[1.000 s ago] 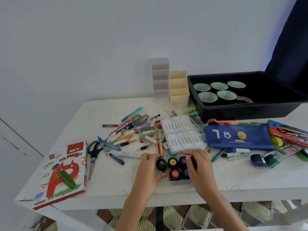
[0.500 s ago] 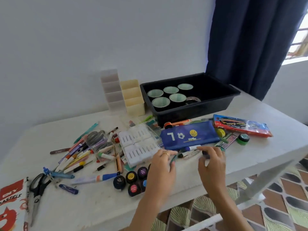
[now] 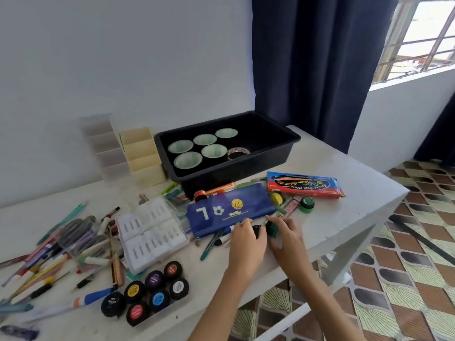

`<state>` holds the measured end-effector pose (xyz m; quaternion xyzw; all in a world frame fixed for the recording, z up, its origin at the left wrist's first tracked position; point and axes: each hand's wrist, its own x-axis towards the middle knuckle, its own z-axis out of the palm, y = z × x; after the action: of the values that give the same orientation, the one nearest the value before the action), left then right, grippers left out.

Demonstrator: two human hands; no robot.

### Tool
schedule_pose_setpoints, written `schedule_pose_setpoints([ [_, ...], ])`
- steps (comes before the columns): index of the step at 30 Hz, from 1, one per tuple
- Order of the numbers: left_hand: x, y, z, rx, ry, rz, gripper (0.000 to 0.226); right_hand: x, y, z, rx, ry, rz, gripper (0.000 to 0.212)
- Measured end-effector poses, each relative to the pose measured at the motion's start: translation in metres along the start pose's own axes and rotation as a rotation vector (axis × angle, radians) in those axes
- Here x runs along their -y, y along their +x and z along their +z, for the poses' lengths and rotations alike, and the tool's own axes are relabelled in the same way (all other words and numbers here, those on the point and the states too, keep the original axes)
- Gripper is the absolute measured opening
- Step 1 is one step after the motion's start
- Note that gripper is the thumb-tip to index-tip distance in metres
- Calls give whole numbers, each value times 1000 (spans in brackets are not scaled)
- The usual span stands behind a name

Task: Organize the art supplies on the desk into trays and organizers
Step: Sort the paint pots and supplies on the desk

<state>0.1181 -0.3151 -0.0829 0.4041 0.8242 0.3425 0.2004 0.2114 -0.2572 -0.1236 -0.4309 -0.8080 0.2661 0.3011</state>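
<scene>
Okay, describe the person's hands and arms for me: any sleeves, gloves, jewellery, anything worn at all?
Nothing covers either arm up to the edge of the picture: no sleeves, gloves, watch or bracelet in view. The left hand wears a thin gold-coloured ring on one finger. The right hand shows no ring or other marking.

Probably a home room: curtain [image 3: 307, 70], barred window [image 3: 418, 33], tiled floor [image 3: 406, 267].

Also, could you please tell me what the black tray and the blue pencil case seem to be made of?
Black tray: likely moulded plastic, semi-gloss; soft highlights along its rolled rim. Blue pencil case: probably fabric or soft vinyl; printed motifs, slight sheen.
</scene>
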Motion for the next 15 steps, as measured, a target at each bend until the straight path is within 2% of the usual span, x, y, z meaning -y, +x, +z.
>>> schedule_pose_setpoints([
  [4,0,-1,9,-73,76,28,38,-2,-1,1,-37,39,-34,40],
  [10,9,-27,-1,-197,-214,181,19,9,-11,-11,-128,211,-60,37],
  [15,26,-52,-30,-336,-307,201,22,40,-26,-4,-119,366,-74,37],
])
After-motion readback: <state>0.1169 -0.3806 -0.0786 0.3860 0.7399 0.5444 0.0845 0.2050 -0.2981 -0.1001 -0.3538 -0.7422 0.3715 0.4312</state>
